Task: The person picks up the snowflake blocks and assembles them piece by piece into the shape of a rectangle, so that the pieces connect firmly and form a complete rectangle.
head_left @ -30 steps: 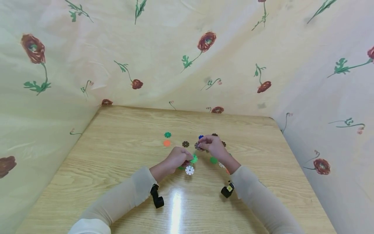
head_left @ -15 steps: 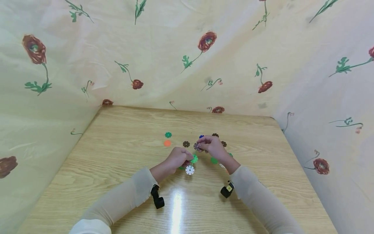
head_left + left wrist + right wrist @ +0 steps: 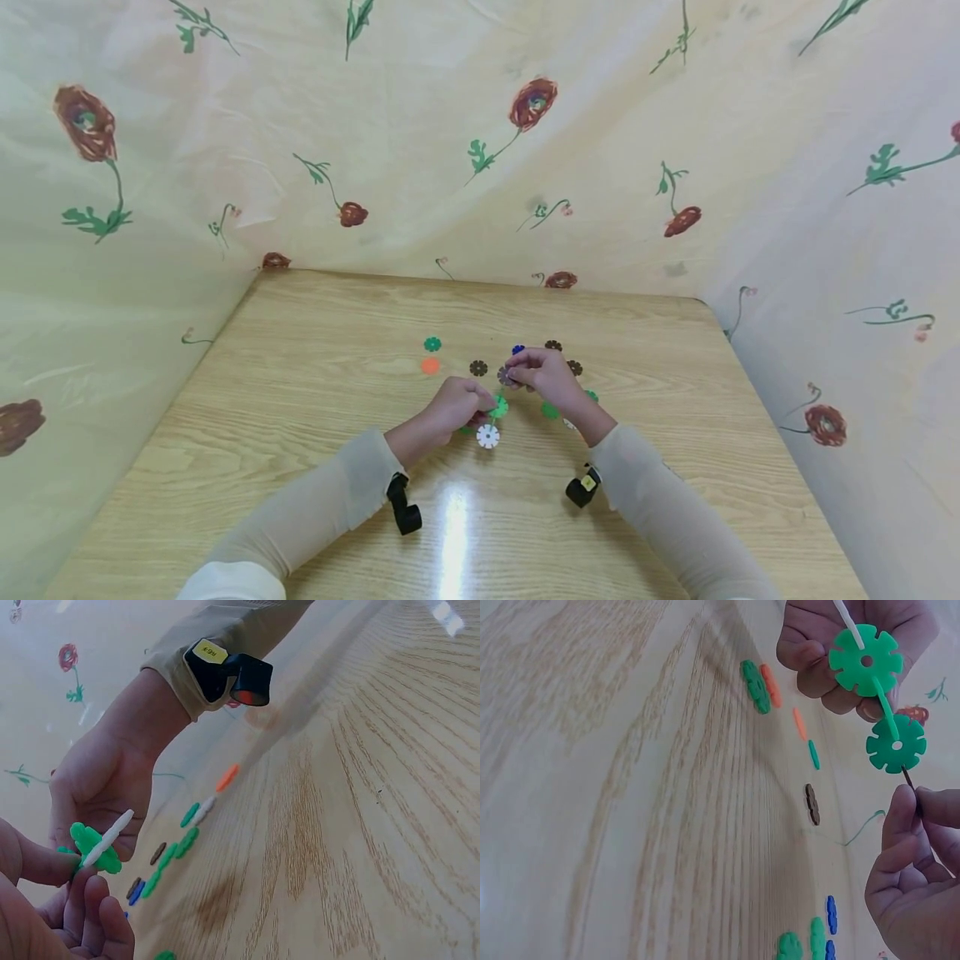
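Between both hands stretches a chain of slotted plastic discs. My left hand [image 3: 456, 407] pinches it at a green disc [image 3: 847, 666], from which a white disc [image 3: 482, 443] sticks out toward me. A thin green disc seen edge-on [image 3: 883, 701] links that one to a second green disc [image 3: 880, 756]. My right hand [image 3: 551, 377] pinches a brown disc [image 3: 504, 377] between thumb and fingers, its edge at the second green disc's rim. In the left wrist view the white disc [image 3: 112, 834] stands crosswise to the green one [image 3: 88, 838]. My left fingertips are partly hidden.
Loose slotted discs lie on the wooden table [image 3: 337, 350]: a dark green one [image 3: 432, 343], an orange one [image 3: 430, 366], a brown one [image 3: 478, 368], and several more around my right hand, including a blue one [image 3: 517, 350] and a bright green one [image 3: 550, 410]. Flowered cloth [image 3: 420, 125] encloses the table.
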The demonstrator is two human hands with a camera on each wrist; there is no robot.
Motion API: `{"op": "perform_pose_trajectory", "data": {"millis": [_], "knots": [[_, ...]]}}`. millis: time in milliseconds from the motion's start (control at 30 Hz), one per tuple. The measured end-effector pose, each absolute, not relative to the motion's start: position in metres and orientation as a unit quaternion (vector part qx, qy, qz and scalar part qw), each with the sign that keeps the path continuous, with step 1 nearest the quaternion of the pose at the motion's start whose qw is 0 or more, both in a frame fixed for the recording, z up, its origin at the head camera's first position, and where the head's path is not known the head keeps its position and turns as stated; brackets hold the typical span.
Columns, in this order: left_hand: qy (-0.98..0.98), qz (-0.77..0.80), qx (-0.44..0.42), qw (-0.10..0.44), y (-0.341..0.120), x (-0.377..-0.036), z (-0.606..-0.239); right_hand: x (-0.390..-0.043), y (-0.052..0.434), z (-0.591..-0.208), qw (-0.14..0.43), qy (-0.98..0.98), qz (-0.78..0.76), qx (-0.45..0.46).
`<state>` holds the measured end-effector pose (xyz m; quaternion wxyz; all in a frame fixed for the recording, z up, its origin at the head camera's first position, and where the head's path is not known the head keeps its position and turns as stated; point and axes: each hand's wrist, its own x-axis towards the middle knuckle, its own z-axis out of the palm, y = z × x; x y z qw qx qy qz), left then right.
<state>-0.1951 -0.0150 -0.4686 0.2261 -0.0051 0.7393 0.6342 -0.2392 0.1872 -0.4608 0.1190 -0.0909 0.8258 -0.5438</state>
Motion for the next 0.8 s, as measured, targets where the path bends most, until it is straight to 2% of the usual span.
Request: {"op": "perform_pose_trajectory", "data": {"millis": [233, 800], "knots": [[0.745, 0.630, -0.018, 0.218, -0.012, -0.194, -0.468, -0.237, 0.187, -0.459, 0.133, 0.821, -0.549, -0.084], [0.773, 0.612, -0.040, 0.166, -0.004, -0.190, -0.469, -0.231, 0.183, -0.465, 0.095, 0.813, -0.569, -0.077]]}}
